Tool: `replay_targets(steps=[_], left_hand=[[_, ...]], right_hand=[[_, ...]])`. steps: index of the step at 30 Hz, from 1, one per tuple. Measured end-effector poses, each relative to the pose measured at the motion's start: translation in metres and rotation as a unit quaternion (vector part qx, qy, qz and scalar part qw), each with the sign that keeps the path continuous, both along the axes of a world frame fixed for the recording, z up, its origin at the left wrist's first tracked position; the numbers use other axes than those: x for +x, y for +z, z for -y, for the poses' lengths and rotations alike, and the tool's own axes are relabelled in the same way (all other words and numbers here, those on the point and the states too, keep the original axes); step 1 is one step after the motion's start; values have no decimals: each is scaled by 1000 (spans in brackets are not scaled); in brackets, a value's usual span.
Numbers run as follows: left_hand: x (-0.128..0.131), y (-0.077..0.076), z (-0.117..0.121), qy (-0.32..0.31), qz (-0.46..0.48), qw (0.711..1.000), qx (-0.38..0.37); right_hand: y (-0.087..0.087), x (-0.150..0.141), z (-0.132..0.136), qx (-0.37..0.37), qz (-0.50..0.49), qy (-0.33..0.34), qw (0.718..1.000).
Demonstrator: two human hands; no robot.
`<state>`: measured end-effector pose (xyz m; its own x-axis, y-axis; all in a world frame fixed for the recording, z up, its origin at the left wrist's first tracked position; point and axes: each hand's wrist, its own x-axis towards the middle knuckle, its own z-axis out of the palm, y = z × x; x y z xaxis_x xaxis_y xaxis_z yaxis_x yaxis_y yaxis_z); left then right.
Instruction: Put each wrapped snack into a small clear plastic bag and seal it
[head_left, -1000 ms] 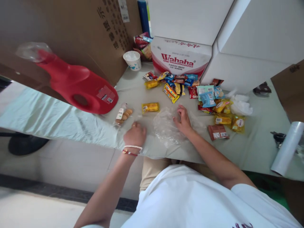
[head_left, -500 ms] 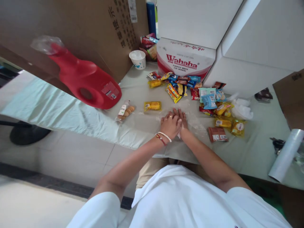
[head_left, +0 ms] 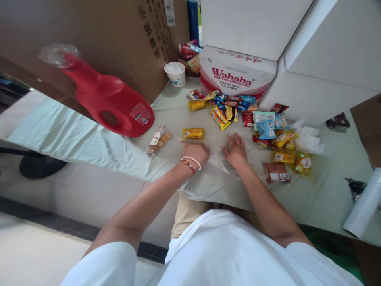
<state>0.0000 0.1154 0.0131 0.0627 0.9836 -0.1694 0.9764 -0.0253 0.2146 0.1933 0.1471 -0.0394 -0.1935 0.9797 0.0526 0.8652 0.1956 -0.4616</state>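
Note:
A thin sheet of clear plastic film (head_left: 216, 162) lies crumpled on the cloth between my two hands; whether it is a bag I cannot tell. My left hand (head_left: 196, 154), with white and red bracelets at the wrist, is curled palm down at the film's left side, its fingertips mostly hidden. My right hand (head_left: 236, 152) rests flat on the film's right part, fingers spread. Just beyond my left hand is a yellow-wrapped snack cake (head_left: 193, 133). Left of it lies a clear packet of round biscuits (head_left: 160, 140).
Several wrapped snacks (head_left: 232, 104) lie before the Wahaha carton (head_left: 235, 75). More packets (head_left: 266, 129) and a brown packet (head_left: 276, 172) sit to the right. A red jug (head_left: 119, 103) and paper cup (head_left: 175, 74) stand left. A plastic roll (head_left: 363, 204) is at far right.
My hands were stacked together on the film; now they are apart. The left has moved left and curled, while the right stays on the film with fingers spread.

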Motion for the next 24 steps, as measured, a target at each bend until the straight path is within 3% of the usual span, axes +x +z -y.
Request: replay_targets(steps=[3, 6, 8, 9, 11, 14, 16, 19, 21, 24], left_hand=[[14, -11, 16, -23, -5, 997, 70], [14, -31, 28, -200, 42, 964, 168], [7, -43, 28, -305, 72, 933, 178], [2, -47, 26, -325, 82, 927, 166], [-7, -51, 22, -307, 99, 937, 133], [-16, -49, 20, -249, 136, 954, 95], [-19, -46, 22, -233, 163, 955, 89], [-20, -45, 27, -237, 192, 947, 98], [-21, -47, 27, -245, 200, 944, 100], [-21, -52, 25, -246, 204, 943, 97]], right_hand=[[-3, 10, 6, 35, -8, -4, 999], [-9, 17, 14, 50, 17, -29, 998], [-9, 23, 16, 48, 21, -38, 998], [-5, 26, 14, 39, 22, -33, 998], [10, 32, 5, 11, 29, -11, 999], [52, 25, -27, -33, 57, 39, 997], [86, 1, -61, -35, 107, 66, 992], [121, -72, -126, 10, 180, 109, 978], [127, -135, -175, 28, 198, 124, 972], [114, -226, -244, 108, 169, 186, 962]])
